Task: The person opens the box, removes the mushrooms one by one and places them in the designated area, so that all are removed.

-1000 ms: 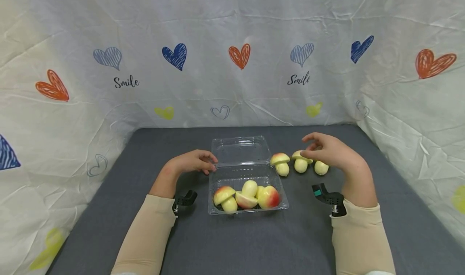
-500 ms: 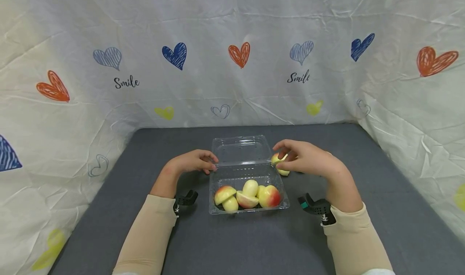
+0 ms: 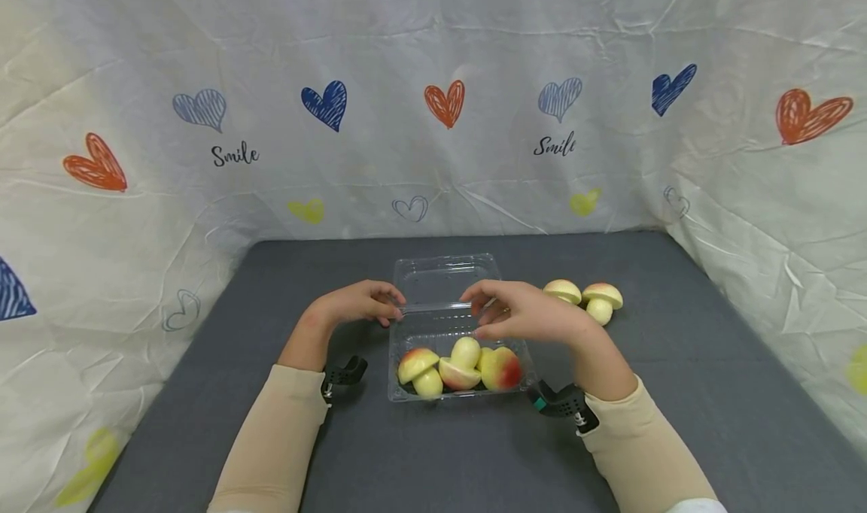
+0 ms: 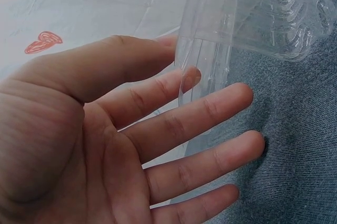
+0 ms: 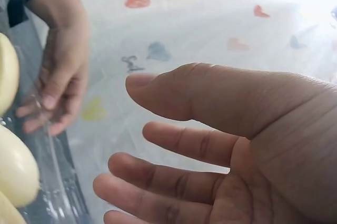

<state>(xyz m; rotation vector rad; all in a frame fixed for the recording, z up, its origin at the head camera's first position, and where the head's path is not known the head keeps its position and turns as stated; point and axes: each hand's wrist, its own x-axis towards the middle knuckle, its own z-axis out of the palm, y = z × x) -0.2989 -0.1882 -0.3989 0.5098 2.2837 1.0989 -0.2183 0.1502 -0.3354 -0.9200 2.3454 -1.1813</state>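
A clear plastic clamshell box [image 3: 421, 332] lies with its lid [image 3: 440, 278] folded back. Inside are several toy mushrooms [image 3: 501, 368] with yellow-red caps and pale stems. My left hand [image 3: 359, 301] pinches the box's left edge near the hinge; in the left wrist view the thumb and index finger meet the clear plastic [image 4: 253, 29], other fingers extended. My right hand [image 3: 524, 311] is over the right part of the box, fingers loosely bent, holding nothing in the right wrist view. Pale rounded pieces [image 5: 16, 166] show left of it there.
Two more toy mushrooms, one [image 3: 562, 290] partly behind my right hand and another [image 3: 601, 302] beside it, stand on the dark grey cloth [image 3: 433, 460] right of the box. A white curtain [image 3: 379, 159] with printed hearts surrounds the table.
My right hand has moved left from above the toy mushrooms to over the box, now covering where the nearest loose mushroom stood. The left hand and box have stayed put.
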